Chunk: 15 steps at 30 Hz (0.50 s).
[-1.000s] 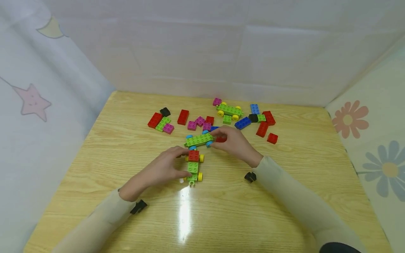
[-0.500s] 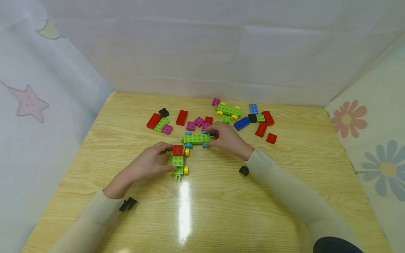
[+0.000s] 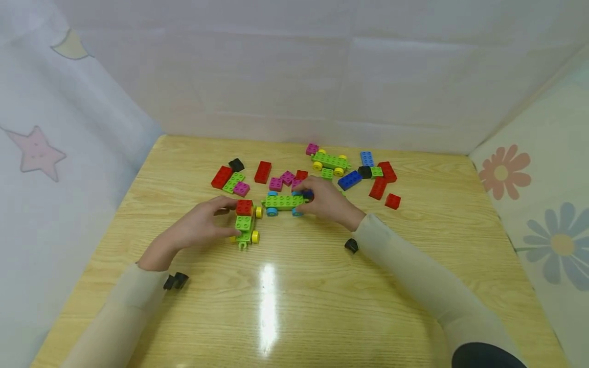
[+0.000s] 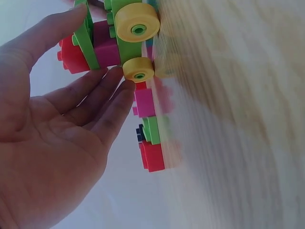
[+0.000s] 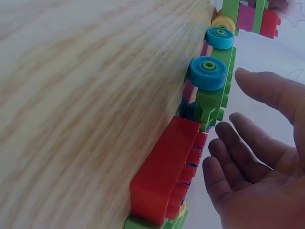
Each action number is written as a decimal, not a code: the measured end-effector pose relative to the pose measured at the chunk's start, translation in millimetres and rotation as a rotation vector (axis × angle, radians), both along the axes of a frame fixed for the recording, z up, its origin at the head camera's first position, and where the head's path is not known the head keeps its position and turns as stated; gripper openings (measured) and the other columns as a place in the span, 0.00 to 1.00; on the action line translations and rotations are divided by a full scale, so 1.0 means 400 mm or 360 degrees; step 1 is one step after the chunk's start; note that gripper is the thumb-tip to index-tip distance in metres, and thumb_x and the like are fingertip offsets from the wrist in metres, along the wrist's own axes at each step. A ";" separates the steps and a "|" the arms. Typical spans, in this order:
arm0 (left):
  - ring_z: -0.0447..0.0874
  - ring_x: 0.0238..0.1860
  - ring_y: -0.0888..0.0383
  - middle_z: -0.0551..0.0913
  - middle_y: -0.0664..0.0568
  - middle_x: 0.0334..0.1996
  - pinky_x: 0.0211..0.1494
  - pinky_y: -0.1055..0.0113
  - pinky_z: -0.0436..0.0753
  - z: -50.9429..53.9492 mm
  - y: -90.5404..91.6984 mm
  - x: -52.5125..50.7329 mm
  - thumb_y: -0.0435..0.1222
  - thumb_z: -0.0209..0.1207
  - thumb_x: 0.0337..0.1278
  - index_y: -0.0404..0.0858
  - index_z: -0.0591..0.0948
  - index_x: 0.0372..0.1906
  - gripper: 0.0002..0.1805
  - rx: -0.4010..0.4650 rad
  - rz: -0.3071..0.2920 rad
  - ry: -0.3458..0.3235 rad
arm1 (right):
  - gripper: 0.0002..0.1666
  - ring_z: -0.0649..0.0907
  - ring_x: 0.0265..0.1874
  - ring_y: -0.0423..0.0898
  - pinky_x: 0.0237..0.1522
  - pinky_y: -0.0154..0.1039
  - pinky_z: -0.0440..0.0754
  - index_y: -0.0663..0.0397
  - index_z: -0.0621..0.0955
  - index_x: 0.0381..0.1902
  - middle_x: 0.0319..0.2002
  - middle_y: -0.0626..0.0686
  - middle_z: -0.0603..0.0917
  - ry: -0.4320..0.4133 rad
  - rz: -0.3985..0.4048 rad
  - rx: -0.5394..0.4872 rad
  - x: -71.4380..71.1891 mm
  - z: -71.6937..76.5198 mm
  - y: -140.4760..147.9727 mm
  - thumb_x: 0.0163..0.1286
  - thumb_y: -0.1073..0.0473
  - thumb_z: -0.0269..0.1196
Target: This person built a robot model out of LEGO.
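My left hand (image 3: 195,227) holds a small toy brick car with yellow wheels (image 3: 244,223) between thumb and fingers. In the left wrist view, this car stacks a magenta brick (image 4: 106,45), a green plate and a red brick (image 4: 72,56) on its green base. Just right of it, a long green wheeled base with blue wheels (image 3: 284,202) stands on the table. Around that base's right end is my right hand (image 3: 329,199). The right wrist view shows its thumb and fingers (image 5: 238,167) spread apart from the base.
A red brick (image 5: 164,167) lies near the base's end in the right wrist view. Behind the hands are several loose bricks, including a red one (image 3: 263,172) and a blue one (image 3: 349,180). A second green base with yellow wheels (image 3: 330,161) stands near the table's back edge.
My left hand has carried the yellow-wheeled car leftward and slightly back. The blue-wheeled base has turned from slanted to straight and shifted a little left. My right hand has moved slightly left.
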<state>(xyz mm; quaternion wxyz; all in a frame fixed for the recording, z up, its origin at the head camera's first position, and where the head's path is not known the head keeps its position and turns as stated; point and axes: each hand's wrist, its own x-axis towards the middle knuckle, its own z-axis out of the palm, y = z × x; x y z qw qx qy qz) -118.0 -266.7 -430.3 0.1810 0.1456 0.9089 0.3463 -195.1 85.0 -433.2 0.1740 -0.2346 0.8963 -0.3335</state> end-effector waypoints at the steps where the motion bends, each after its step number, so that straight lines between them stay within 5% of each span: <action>1: 0.76 0.79 0.29 0.76 0.35 0.80 0.80 0.34 0.79 -0.001 -0.003 -0.003 0.46 0.78 0.68 0.35 0.73 0.82 0.45 0.0016 -0.0001 -0.0007 | 0.31 0.75 0.82 0.60 0.88 0.61 0.68 0.53 0.85 0.71 0.72 0.55 0.85 0.0001 0.0002 0.0002 0.000 -0.001 -0.002 0.74 0.53 0.78; 7: 0.75 0.80 0.29 0.75 0.36 0.80 0.80 0.34 0.78 -0.009 -0.013 -0.012 0.45 0.78 0.68 0.36 0.72 0.83 0.45 0.0066 0.0009 -0.0014 | 0.30 0.75 0.82 0.59 0.86 0.61 0.70 0.51 0.85 0.72 0.73 0.53 0.83 -0.0041 -0.0045 -0.0020 0.000 -0.006 -0.002 0.75 0.53 0.77; 15: 0.74 0.80 0.29 0.75 0.36 0.80 0.81 0.33 0.77 -0.010 -0.017 -0.008 0.46 0.78 0.69 0.35 0.72 0.83 0.45 0.0093 0.0030 0.0009 | 0.31 0.79 0.74 0.57 0.75 0.60 0.82 0.49 0.82 0.75 0.72 0.53 0.83 -0.0103 -0.0286 -0.0134 -0.034 0.008 0.042 0.79 0.50 0.74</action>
